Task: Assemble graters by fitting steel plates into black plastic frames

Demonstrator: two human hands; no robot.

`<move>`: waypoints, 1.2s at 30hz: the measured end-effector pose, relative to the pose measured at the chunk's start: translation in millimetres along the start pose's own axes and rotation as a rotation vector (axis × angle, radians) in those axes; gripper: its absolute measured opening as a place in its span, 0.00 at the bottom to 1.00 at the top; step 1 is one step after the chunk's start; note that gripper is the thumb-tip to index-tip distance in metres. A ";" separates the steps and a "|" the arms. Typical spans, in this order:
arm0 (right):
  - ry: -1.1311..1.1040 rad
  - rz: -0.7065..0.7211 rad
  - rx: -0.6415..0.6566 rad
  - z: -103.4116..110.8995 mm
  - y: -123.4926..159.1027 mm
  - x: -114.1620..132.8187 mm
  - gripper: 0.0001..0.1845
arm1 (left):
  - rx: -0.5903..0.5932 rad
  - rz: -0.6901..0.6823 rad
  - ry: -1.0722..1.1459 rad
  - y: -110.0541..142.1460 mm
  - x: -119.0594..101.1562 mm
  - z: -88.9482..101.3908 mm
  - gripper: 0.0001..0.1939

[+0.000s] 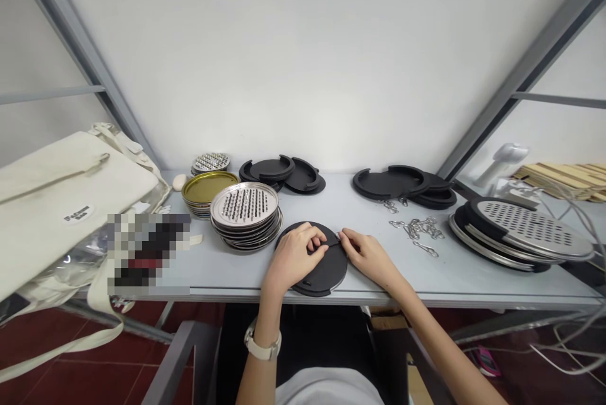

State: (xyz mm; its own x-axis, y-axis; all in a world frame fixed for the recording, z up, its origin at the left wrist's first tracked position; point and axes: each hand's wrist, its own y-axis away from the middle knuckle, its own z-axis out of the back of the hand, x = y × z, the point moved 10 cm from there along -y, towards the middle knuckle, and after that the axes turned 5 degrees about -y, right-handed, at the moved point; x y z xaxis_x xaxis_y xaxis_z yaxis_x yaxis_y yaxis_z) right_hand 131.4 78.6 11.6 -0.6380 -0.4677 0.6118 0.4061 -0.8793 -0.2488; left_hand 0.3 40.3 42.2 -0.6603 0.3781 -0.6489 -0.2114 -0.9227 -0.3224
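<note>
A flat black disc (326, 272) lies near the front edge of the table, between both hands. My left hand (298, 250) rests on its upper left part, fingers curled and thumb close to the fingertips. A thin dark line, perhaps a cord, runs from there towards the right; what those fingers grip is hidden. At the disc's upper right edge my right hand (362, 253) pinches a small metal clip (338, 236), mostly covered by the fingertips. To the left stands a stack of round metal graters (245, 206). Loose metal clips (419, 228) lie in a pile to the right.
Black round holders (272, 170) and more holders (391, 183) lie along the wall. Gold-coloured round plates (211, 187) are stacked at left, beside a cream bag (71, 197). Graters in black holders (525, 225) are piled at right, near wooden strips (558, 181) and white cables.
</note>
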 end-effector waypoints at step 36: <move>-0.144 -0.082 0.060 -5.6 3.1 -6.0 0.17 | 0.120 0.163 -0.044 -6.9 10.8 -6.0 0.02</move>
State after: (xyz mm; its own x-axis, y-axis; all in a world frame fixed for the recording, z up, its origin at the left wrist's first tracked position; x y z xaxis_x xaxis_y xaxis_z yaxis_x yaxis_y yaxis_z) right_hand 132.9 78.3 2.9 -0.5723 -0.3730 0.7303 0.3974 -0.9051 -0.1509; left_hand -1.0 51.1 33.3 -0.7230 0.2219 -0.6543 -0.1819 -0.9747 -0.1295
